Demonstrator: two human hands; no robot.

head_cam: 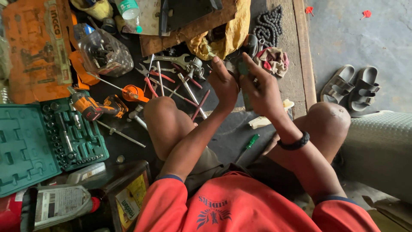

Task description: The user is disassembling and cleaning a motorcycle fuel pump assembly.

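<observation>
Nearest the camera, an orange shirt and two bent bare knees are seen, the person being seated low on a dark, oily floor (pixel 240 129). A black beaded bracelet (pixel 294 142) is worn on the right wrist. Just beyond the knees, a small dark grey metal part (pixel 238 65) is held up between both hands, above the floor and in front of the knees. The left hand (pixel 224 83) is closed around its left side, fingers curled; the right hand (pixel 262 88) is wrapped over its right side, with a thin tool or rod seemingly pinched in it — what exactly cannot be told. The part is largely hidden by the fingers, so it cannot be made out whether it is being taken apart or put together; the work is judged to be in mid-course, with the part not yet set down.

A green-handled screwdriver (pixel 251 141) is left on the floor between the knees. To the left, an open green plastic socket-set case (pixel 25 146) and an orange-and-black cordless drill (pixel 92 106) are laid out. Further off, red-handled pliers (pixel 148 79), a silver open-ended spanner (pixel 171 60) and several screwdrivers are scattered — untouched at present. Beyond these, a clear plastic jar of small parts (pixel 105 51), a coiled black roller chain (pixel 268 25) and a crumpled rag (pixel 273 60) are seen. At the far right, a pair of grey sandals (pixel 349 88) is set on bare concrete.
</observation>
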